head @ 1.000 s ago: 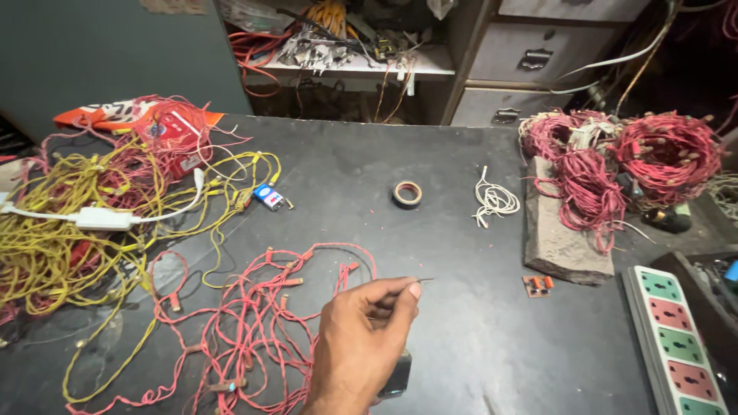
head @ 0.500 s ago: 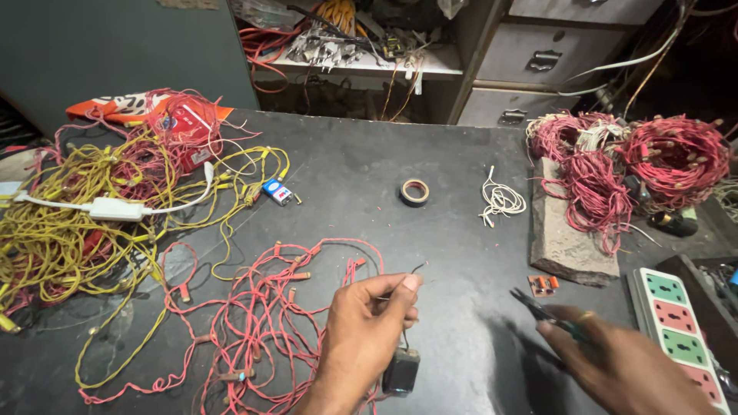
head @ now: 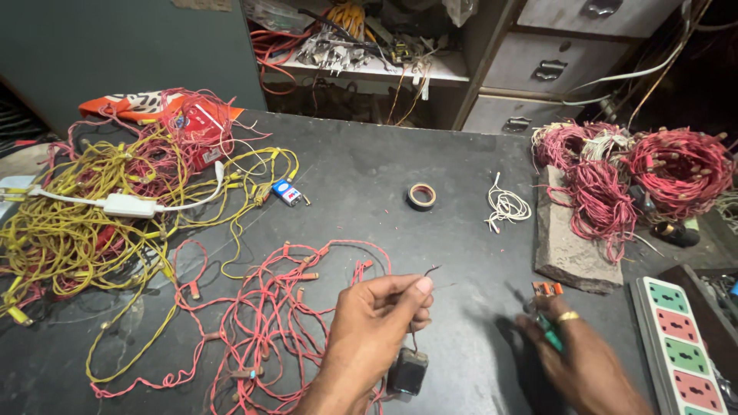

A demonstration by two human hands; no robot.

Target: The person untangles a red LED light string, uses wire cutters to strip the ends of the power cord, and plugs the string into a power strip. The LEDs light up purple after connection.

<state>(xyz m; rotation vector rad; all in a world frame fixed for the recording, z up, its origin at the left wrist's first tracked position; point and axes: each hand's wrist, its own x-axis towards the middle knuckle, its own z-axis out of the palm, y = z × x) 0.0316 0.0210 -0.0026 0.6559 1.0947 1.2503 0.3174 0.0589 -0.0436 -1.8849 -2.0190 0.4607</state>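
My left hand (head: 377,327) pinches a thin dark wire end (head: 430,270) between thumb and forefinger, above the black table (head: 354,177). A small black box (head: 406,373) hangs from that wire just under the hand. A loose string of red wire lights (head: 261,323) sprawls to the left of the hand. My right hand (head: 580,357), blurred and wearing a ring, grips a green-handled tool (head: 547,332) low over the table at the lower right, next to a small orange part (head: 546,289).
A tangle of yellow wire lights (head: 84,223) with a white adapter (head: 129,204) fills the left. A tape roll (head: 421,196), a white wire coil (head: 506,206) and a small blue battery (head: 287,192) lie mid-table. Red wire bundles (head: 661,173) on a stone slab (head: 565,246) and a power strip (head: 680,350) stand right.
My right hand came into view from the lower right and moved left toward the orange part, holding the tool. My left hand stayed pinched on the wire and lifted slightly.
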